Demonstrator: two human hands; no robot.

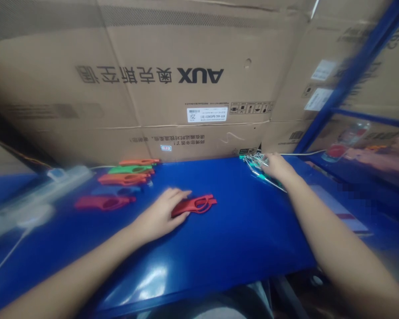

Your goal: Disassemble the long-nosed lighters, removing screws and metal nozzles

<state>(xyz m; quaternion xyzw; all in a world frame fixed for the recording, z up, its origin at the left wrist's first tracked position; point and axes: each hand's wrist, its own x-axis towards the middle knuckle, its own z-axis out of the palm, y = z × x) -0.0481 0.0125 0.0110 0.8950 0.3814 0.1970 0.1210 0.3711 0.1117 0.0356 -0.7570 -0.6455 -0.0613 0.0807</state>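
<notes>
My left hand (pixel 168 212) is closed around the left end of a red plastic piece (pixel 202 204) with a looped end, low over the blue table (pixel 239 235). At the table's back right, my right hand (pixel 274 166) reaches into a pile of thin metal parts with green bits (pixel 257 166). Its fingertips are partly hidden among them, so whether it grips one is unclear. Left of my left hand lies a row of similar pieces: orange (pixel 129 178), green (pixel 132 169), blue (pixel 115 191) and red (pixel 104 203).
Large cardboard boxes (pixel 136 106) stand behind the table. A white power strip (pixel 36 208) with cables runs along the left. Blue metal posts (pixel 355 66) rise at the right, near a clear bottle (pixel 352 133) and a blurred person's arm (pixel 379 159).
</notes>
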